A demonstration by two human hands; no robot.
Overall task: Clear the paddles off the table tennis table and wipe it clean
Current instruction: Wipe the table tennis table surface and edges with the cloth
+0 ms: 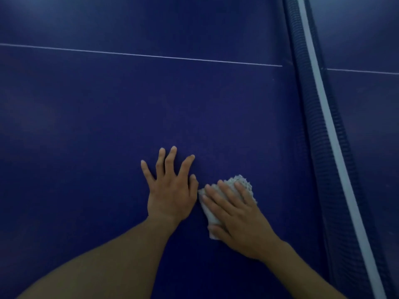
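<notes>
The right hand [235, 216] lies flat on a pale cloth [241, 183], fingers straight and slightly spread, pressing it onto the table [108, 115]; nothing shows the fingers curling round it, so it reads as a press rather than a grip. The cloth is wadded under the palm, with its frayed edge poking out past the fingertips. Just beside it, thumb nearly touching the cloth, the left hand [172, 195] rests palm-down on the bare blue top, all 5 fingers splayed, apparently bracing the lean. To the right runs the net [319, 126] with its white band, near the cloth but apart from it; a thin white line [140, 55] crosses the top farther out. No paddles are in view, so step 1 looks done and the wiping is in hand. The next move likely calls for steady downward pressure while sliding the cloth across unwiped blue, toward the line or along the net.
</notes>
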